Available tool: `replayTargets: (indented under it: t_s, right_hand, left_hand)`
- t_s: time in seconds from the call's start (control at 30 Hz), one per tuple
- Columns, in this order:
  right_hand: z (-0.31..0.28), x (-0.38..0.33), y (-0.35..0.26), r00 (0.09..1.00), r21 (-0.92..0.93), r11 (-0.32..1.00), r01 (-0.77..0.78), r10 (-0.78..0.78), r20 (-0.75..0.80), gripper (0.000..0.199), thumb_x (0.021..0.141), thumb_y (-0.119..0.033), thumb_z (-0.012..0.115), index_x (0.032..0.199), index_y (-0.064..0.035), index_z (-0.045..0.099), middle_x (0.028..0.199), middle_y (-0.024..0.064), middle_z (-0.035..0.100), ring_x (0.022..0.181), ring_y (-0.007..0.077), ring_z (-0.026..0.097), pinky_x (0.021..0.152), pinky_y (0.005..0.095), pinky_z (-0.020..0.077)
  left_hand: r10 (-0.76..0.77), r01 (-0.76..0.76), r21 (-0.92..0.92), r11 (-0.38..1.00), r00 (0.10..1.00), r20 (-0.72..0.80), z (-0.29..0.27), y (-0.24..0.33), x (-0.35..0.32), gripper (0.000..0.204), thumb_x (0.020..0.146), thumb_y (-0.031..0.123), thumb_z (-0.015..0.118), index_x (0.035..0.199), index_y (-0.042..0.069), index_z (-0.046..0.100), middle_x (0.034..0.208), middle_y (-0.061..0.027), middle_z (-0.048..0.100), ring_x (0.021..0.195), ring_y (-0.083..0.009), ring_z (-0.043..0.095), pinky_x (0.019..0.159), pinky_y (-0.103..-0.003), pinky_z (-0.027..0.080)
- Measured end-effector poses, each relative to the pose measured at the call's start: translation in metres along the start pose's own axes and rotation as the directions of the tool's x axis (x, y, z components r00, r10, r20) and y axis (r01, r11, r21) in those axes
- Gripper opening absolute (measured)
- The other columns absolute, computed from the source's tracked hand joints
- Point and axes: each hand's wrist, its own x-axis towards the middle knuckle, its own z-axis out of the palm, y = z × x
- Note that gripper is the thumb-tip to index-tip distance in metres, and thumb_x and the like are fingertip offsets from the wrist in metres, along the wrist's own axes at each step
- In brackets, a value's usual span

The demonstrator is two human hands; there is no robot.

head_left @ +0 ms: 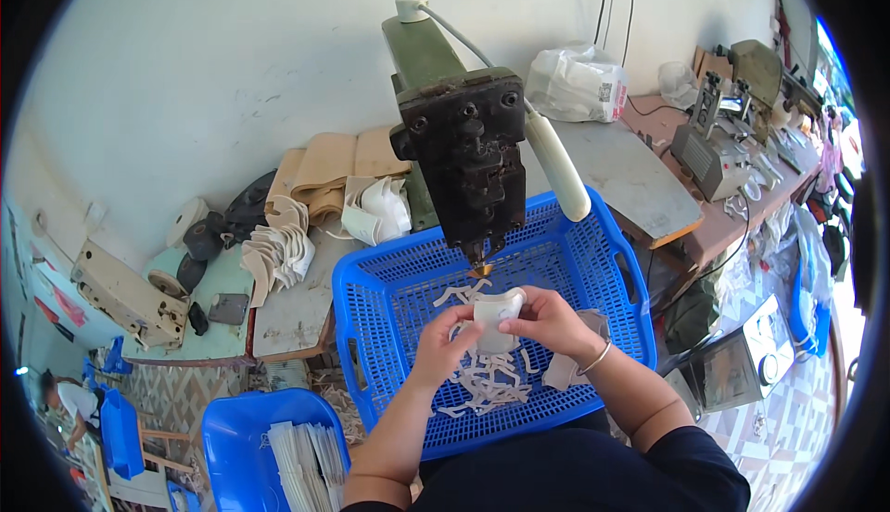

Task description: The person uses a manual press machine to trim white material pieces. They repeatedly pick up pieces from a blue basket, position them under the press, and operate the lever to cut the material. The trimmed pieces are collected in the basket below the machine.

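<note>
Between both hands I hold a small curved white piece (497, 319), of fabric or leather by its look, just below the metal tip of a dark machine head (475, 155). My left hand (443, 343) grips its left side, thumb in front. My right hand (549, 323) pinches its upper right edge. Under my hands stands a large blue plastic basket (593, 243) with slotted walls. Narrow white offcut strips (487, 387) lie scattered in it, and flat pale pieces (562, 371) rest beside my right wrist.
Left of the machine, stacked white curved pieces (278, 257) and tan sheets (324, 174) lie on the bench. A blue chair-like tub (236, 419) at lower left bears white bundles (306, 461). Rightward are a plastic bag (577, 84) and another machine (714, 155). A person works far left.
</note>
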Motion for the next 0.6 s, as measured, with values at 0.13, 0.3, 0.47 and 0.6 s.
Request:
replayTargets:
  t_s: [0.13,0.3,0.47,0.6]
  right_hand:
    - [-0.003,0.004,-0.015,0.997,-0.048,0.997,0.057,-0.060,-0.058,0.024,0.083,-0.014,0.065,0.099,0.0013,0.058,0.088,0.0019,0.062,0.079,0.0063,0.057,0.070,0.0217,0.0468]
    - [-0.004,0.006,-0.016,0.994,-0.025,0.999,0.040,-0.043,-0.105,0.021,0.086,-0.020,0.062,0.093,0.0001,0.062,0.079,-0.0011,0.061,0.071,0.0040,0.051,0.064,0.0199,0.0430]
    - [-0.006,0.005,-0.017,0.990,0.003,1.000,0.010,-0.009,-0.141,0.020,0.086,-0.021,0.062,0.091,-0.0007,0.063,0.079,-0.0018,0.061,0.070,0.0042,0.051,0.064,0.0202,0.0428]
    - [-0.007,0.007,-0.017,0.987,0.069,0.998,0.002,0.009,-0.159,0.019,0.086,-0.020,0.063,0.090,-0.0016,0.063,0.078,-0.0014,0.061,0.069,0.0048,0.051,0.064,0.0202,0.0431]
  left_hand:
    - [0.325,-0.269,0.350,0.897,0.939,-0.111,0.014,0.032,0.017,0.016,0.080,0.016,0.067,0.085,0.001,0.064,0.077,-0.0064,0.064,0.068,-0.0109,0.058,0.062,-0.024,0.045]
    - [0.224,-0.186,0.182,0.965,0.951,-0.214,0.023,0.036,0.024,0.016,0.080,0.016,0.068,0.083,0.000,0.065,0.071,-0.0042,0.063,0.063,-0.0080,0.056,0.058,-0.022,0.044]
    - [0.179,-0.162,0.088,0.983,0.955,-0.236,0.027,0.030,0.028,0.015,0.081,0.016,0.068,0.082,0.001,0.065,0.069,-0.0021,0.062,0.063,-0.0054,0.054,0.057,-0.021,0.043]
    - [0.125,-0.123,0.026,0.992,0.961,-0.247,0.030,0.033,0.027,0.015,0.081,0.015,0.067,0.081,0.000,0.065,0.070,-0.0018,0.062,0.062,-0.0047,0.053,0.056,-0.020,0.042]
